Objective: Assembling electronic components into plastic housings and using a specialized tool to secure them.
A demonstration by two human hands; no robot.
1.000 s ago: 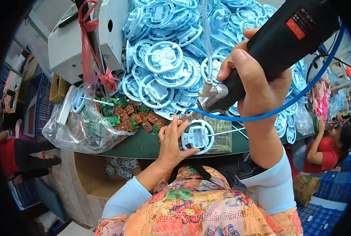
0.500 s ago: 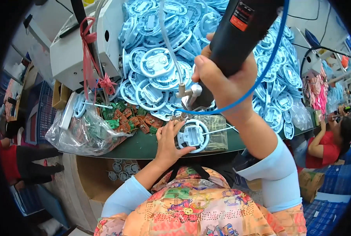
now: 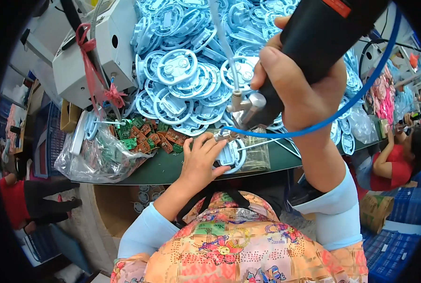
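My right hand [image 3: 309,94] is closed around a black power screwdriver [image 3: 314,42]. Its metal nose angles down toward a light blue plastic wheel-shaped part [image 3: 239,158] on the green bench. A blue hose crosses in front of my right wrist, and a clear tube meets a fitting by the nose. My left hand [image 3: 202,158] steadies the part from its left side, thumb at the near rim and fingers at the far rim. The fingers and the tool's nose cover some of the part, so I cannot see whether the tip touches it. A thin pale blue stick reaches right from the part.
A large heap of light blue wheel-shaped parts [image 3: 177,66] fills the far bench. Left are green and brown circuit boards [image 3: 144,137], a clear plastic bag [image 3: 107,162] and a white machine box [image 3: 95,52]. A cardboard box [image 3: 109,207] stands below. Another person [image 3: 392,162] sits at right.
The screwdriver and my right hand have shifted right. The nose and fitting now cover more of the part's left side, where my left hand stays. The whole view has shifted slightly.
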